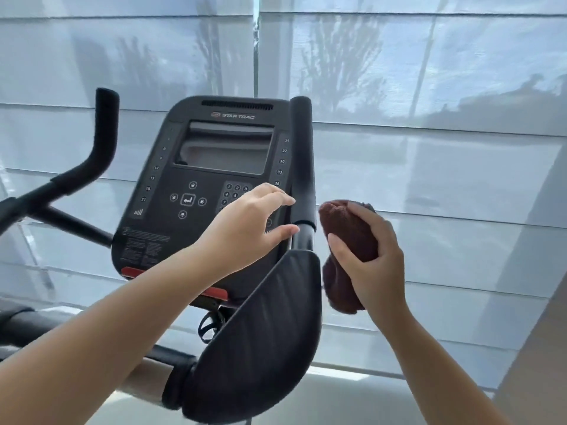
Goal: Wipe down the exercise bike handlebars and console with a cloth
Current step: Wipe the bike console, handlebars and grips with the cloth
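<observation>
armrest pad (260,332) covers the console (190,179) corner; left hand (245,228), fingers apart, by handlebar (302,154); right hand (377,265) clutches cloth (349,234).

Soft daylight through the translucent blinds (429,87) backlights the scene; wide-angle edges bend.

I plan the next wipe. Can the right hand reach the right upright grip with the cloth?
Probably yes: the right hand holds the brown cloth just beside the right upright grip, nothing between them; the left hand is on the other side.
</observation>
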